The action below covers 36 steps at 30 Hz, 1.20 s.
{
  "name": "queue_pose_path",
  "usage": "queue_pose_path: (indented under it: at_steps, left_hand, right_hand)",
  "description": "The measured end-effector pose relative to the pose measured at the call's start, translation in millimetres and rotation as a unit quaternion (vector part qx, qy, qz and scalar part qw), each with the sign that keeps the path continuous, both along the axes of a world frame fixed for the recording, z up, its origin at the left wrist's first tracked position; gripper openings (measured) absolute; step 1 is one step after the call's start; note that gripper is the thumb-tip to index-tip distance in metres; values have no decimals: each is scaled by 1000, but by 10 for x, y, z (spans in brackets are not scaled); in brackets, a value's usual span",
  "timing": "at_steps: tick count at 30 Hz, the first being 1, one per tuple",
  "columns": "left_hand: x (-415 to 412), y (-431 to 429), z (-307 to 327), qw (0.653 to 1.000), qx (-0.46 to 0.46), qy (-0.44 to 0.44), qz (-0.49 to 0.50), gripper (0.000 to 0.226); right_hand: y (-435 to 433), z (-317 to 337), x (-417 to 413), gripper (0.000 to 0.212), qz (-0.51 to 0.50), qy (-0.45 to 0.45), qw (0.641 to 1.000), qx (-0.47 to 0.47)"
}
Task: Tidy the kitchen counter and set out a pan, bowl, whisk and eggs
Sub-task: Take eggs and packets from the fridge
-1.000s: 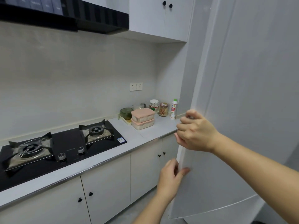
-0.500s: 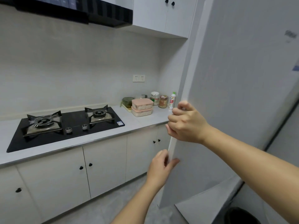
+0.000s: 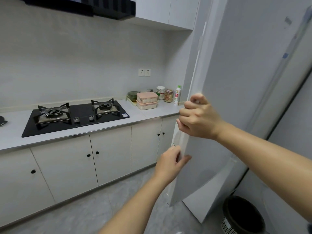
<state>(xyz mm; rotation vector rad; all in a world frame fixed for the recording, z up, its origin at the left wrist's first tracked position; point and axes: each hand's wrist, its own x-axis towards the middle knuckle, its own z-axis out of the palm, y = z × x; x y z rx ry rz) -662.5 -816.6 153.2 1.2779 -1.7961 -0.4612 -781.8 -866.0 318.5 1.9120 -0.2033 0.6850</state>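
The white fridge door (image 3: 228, 98), standing ajar, is seen from 12 to 4 o'clock. The counter (image 3: 152, 114) is spread toward 9 o'clock, a black hob (image 3: 76, 117) set in it. The door's free edge is gripped by both hands: the right hand (image 3: 199, 117) at 3 o'clock, fingers curled round it, and the left hand (image 3: 170, 163) at 5 o'clock, thumb in front. Pink-lidded boxes (image 3: 146, 103) are stacked at the counter's fridge end.

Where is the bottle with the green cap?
In the head view, the bottle stands at the right end of the counter, beside the brown jar and the fridge door.
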Motion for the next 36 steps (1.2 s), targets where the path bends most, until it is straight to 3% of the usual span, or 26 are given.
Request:
queue_pose_path:
  at_steps: [8,14,19,23,36]
  left_hand:
    - [-297,368,80,999,-5,-41,-30,40]
    - [-213,428,88,994,13,-96,-42,37]
    - [148,406,13,996,52,-73,-9,28]
    - [728,121,-147,995,82,-28,43,21]
    - [1999,-1046,-257,990,138,-6,-2,22]
  right_hand:
    - [442,-23,-331,37,-26,-30,999,18]
    - [723,-167,-167,39,-10,-119,986,115]
    - [771,-373,119,39,0,-201,950,240]
    - [502,-550,457,37,-30,-265,894,359]
    - [-340,-772,983,36,-146,-203,879,406]
